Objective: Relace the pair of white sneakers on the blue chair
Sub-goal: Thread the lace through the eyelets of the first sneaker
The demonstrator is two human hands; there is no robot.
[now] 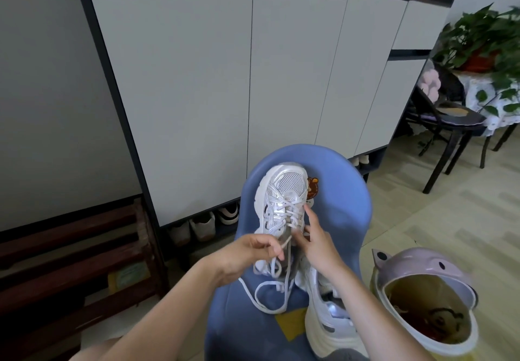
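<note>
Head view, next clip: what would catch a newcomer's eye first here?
At centre, a white sneaker stands toe-up against the back of a blue chair, half laced. The left hand pinches a lace whose slack loops onto the seat, while the right hand steadies the sneaker's tongue side. The second sneaker lies lower right on the seat, beside a pink-lidded bin.

White sneaker (284, 200) (partly laced) upright; second sneaker (329, 318) beside it.

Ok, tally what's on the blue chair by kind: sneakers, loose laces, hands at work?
Sneakers: 2, one propped on the chair back, one on the seat
Loose lace: 1
Hands: 2, left, right
Total: 5
</note>
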